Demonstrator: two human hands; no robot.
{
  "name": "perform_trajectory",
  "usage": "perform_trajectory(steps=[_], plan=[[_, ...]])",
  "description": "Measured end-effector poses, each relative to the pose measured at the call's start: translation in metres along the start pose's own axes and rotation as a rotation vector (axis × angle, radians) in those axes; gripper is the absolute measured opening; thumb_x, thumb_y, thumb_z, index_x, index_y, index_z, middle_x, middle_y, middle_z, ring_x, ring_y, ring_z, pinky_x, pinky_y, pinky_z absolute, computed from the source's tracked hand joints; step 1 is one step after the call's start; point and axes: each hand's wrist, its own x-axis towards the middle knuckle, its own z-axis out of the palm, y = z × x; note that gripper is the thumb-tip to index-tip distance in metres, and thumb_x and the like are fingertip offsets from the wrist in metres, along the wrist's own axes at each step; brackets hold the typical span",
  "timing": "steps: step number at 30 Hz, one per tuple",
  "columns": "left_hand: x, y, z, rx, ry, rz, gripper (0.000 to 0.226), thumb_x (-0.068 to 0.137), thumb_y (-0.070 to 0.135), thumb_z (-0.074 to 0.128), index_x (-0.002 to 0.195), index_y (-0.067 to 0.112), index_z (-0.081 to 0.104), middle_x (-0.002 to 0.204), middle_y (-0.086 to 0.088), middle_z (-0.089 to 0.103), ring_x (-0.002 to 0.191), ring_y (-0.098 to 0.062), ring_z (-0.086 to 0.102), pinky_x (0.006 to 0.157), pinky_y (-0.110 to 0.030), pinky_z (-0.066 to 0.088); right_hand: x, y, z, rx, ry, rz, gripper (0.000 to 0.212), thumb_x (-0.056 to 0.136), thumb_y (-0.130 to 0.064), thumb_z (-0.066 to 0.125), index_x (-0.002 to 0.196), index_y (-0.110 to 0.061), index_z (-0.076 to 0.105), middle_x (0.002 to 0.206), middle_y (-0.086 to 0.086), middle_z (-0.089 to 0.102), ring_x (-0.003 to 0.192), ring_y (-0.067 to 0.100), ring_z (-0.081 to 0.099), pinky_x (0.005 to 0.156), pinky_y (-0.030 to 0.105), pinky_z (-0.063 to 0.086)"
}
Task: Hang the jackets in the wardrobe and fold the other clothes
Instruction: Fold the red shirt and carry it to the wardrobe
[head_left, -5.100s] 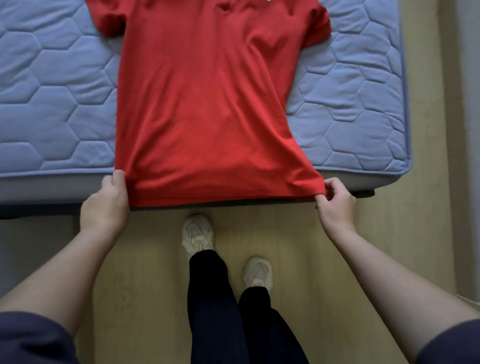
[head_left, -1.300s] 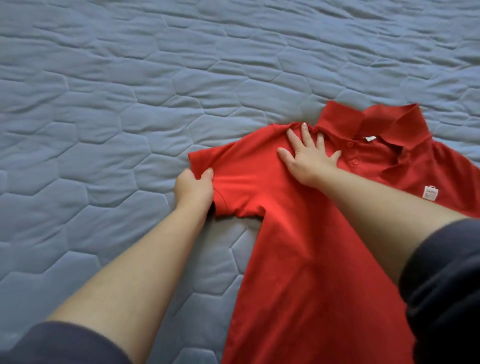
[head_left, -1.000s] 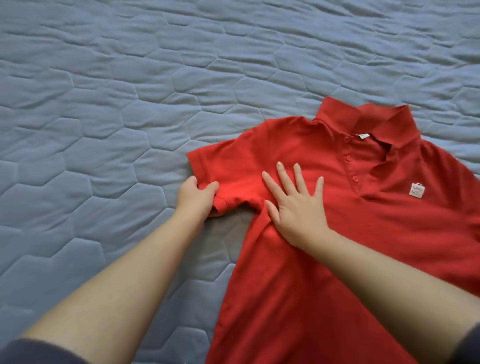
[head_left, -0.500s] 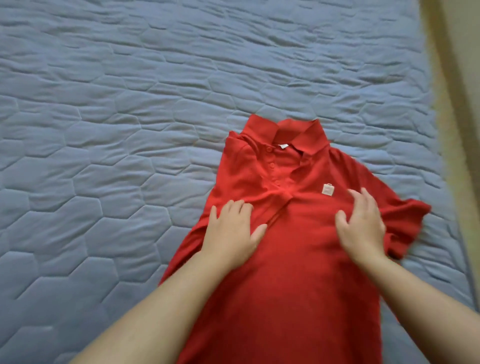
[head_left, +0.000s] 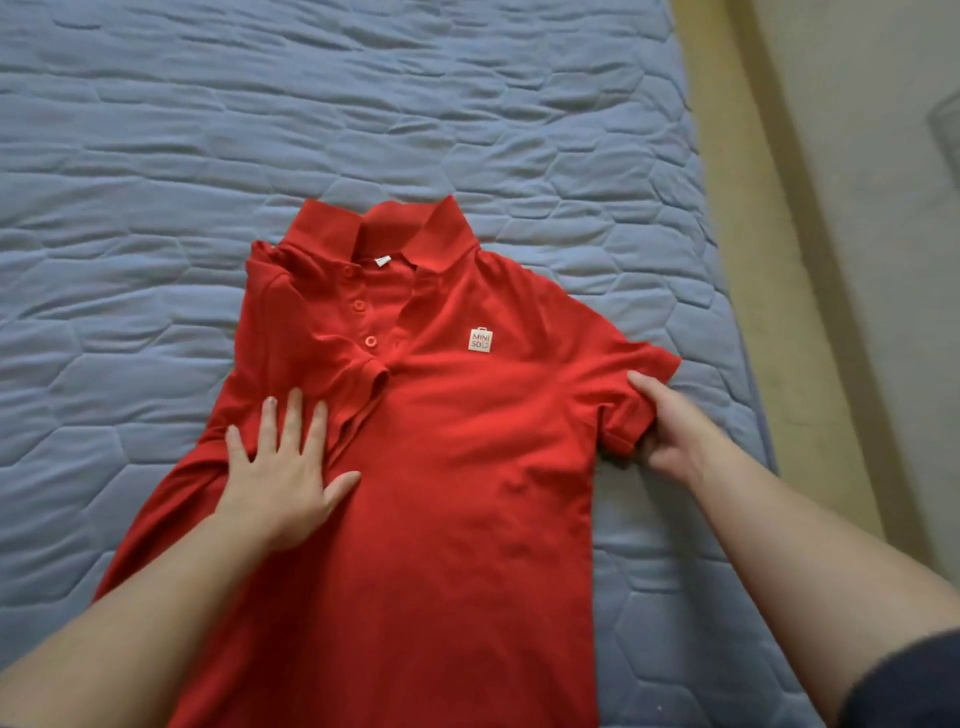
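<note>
The fingers (head_left: 294, 415) of the left hand (head_left: 283, 470) lie straight and spread, thumb angled out to the side. The palm is pressed flat on the red polo shirt (head_left: 457, 467), a short-sleeved garment of soft, matte knit fabric. This hand holds nothing. It rests on the side panel that is turned inward, just below the ribbed cuff of the sleeve on the person's left (head_left: 358, 374). That sleeve is doubled over onto the chest beside the button placket (head_left: 358, 306) with its three round red buttons.

The thumb (head_left: 640, 383) of the right hand (head_left: 670, 431) sits on top of the other short sleeve (head_left: 631, 395). The remaining fingers curl under its hemmed cuff, pinching the cloth at the lower edge. This sleeve spreads flat toward the right edge of the mattress.

The shirt lies face up, its pointed, stiff collar (head_left: 379, 228) away from the person and its smooth body running down toward the near side. A small square white logo patch (head_left: 480, 339) sits on the chest, and a little white neck tag (head_left: 382, 261) shows inside the collar. The garment lies nearer the right edge than the left.

Beneath it is the blue-grey quilted mattress (head_left: 156, 156), stitched in hexagons and lightly puckered. Past its right edge run a strip of yellowish floor (head_left: 748, 182) and a pale wall (head_left: 883, 218). A dark sleeve (head_left: 909, 686) covers the right upper arm.
</note>
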Motion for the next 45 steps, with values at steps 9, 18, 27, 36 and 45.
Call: perform_trajectory(steps=[9,18,27,36,45], plan=[[-0.002,0.006,-0.009,-0.022,-0.061,-0.024,0.086,0.091,0.066,0.022,0.149,0.017,-0.017,0.156,-0.010,-0.025,0.144,-0.031,-0.018,0.114,-0.058,0.003,-0.056,-0.001,0.041,-0.526,-0.091,-0.776,0.034,0.087,-0.014,0.062,0.119,-0.020,0.050,0.097,-0.012,0.057,0.083,0.001,0.055,0.072,0.005,0.042],[-0.008,0.000,-0.020,-0.311,0.422,0.030,0.075,0.084,0.056,0.018,0.145,0.016,0.035,0.155,-0.009,0.025,0.144,-0.027,0.019,0.112,-0.054,0.019,-0.052,0.047,0.107,-1.557,-0.068,-1.106,0.058,0.091,-0.043,0.036,0.145,-0.022,0.036,0.155,0.007,0.027,0.142,0.027,0.025,0.110,0.049,0.029],[0.024,0.009,-0.038,-0.210,0.471,0.110,0.056,0.082,0.045,0.035,0.122,0.014,0.056,0.132,-0.012,0.053,0.121,-0.030,0.050,0.096,-0.052,0.038,-0.018,0.052,0.124,-1.636,0.039,-0.971,0.061,0.086,-0.053,0.027,0.137,-0.023,0.045,0.150,0.009,0.034,0.140,0.028,0.028,0.109,0.055,0.020],[0.046,0.048,-0.048,-0.404,0.302,0.100,0.028,0.090,0.047,0.050,0.105,0.025,0.054,0.104,0.002,0.060,0.107,-0.022,0.053,0.089,-0.040,0.029,0.016,-0.058,0.168,-2.125,-0.315,-0.897,0.047,0.079,-0.011,0.056,0.123,-0.025,0.052,0.120,0.003,0.057,0.110,0.029,0.056,0.075,0.032,0.043],[0.073,0.053,-0.032,-0.464,0.346,-0.060,0.019,0.093,0.037,0.046,0.094,0.023,0.059,0.103,-0.001,0.066,0.102,-0.026,0.059,0.087,-0.039,0.028,0.050,-0.068,0.186,-2.198,0.202,-0.725,0.047,0.085,-0.027,0.053,0.129,-0.011,0.048,0.135,0.015,0.042,0.127,0.034,0.040,0.101,0.047,0.035]])
